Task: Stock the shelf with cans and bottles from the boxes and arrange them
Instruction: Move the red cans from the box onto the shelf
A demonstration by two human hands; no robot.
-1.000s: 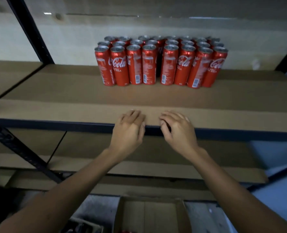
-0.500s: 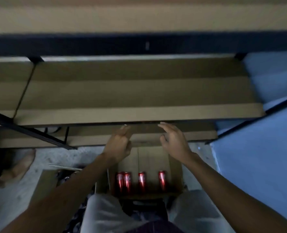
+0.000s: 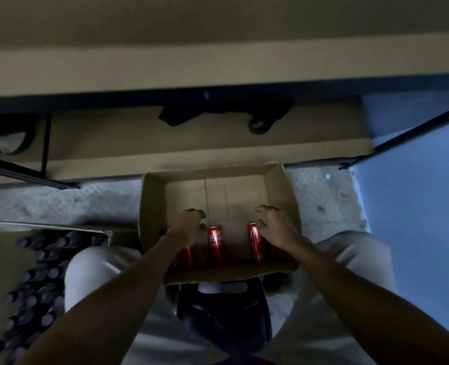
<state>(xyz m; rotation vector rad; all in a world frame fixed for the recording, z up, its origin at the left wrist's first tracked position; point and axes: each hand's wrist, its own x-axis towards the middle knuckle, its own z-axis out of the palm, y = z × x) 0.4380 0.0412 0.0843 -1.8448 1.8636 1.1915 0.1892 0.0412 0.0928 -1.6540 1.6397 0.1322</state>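
- View has dropped from shelf to box [image 3: 152, 206]; both hands now inside it
- Left hand [image 3: 188, 227] curls over a half-hidden can [image 3: 186, 256]; grip unclear
- Right hand [image 3: 276, 230] touches the right can [image 3: 255, 243], not yet clenched; middle can [image 3: 215, 241] untouched; next pick-up beginning

Bare forearms [image 3: 118, 299], pale grey trousers [image 3: 331, 299], no sleeves showing.

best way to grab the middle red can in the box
Take the middle can round its upper body, just under the rim, coming straight down from above. It stands upright near the cardboard box's near wall, with open gaps on both sides for fingers. The left hand is closest; the right hand is at the right can.
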